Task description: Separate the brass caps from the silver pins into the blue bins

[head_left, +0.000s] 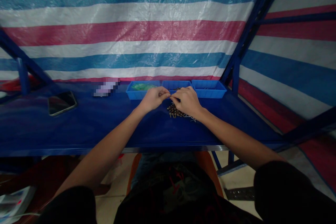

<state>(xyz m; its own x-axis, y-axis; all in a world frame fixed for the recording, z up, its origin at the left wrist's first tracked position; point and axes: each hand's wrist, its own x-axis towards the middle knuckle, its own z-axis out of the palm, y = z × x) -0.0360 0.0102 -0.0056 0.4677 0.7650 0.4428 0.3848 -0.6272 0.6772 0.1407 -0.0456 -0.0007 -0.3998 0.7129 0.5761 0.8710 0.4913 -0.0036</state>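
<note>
My left hand (154, 98) and my right hand (187, 100) meet fingertip to fingertip above the blue table. Both are closed in a pinch, and whatever lies between the fingers is too small to make out. Just under my right hand is a pile of small brass-and-dark parts with thin metal ends (176, 111). Behind my hands stand three blue trays. The left tray (133, 94) holds green material, the middle tray (168, 83) is partly covered by my hands, and in the right tray (210, 93) only a few thin pieces show faintly.
A dark phone (62, 103) lies on the blue table (110, 129) at the left. Nearer the trays is a pale purple blurred item (106, 87). Blue metal posts (236, 70) frame both sides, and a striped plastic sheet (126, 31) hangs behind.
</note>
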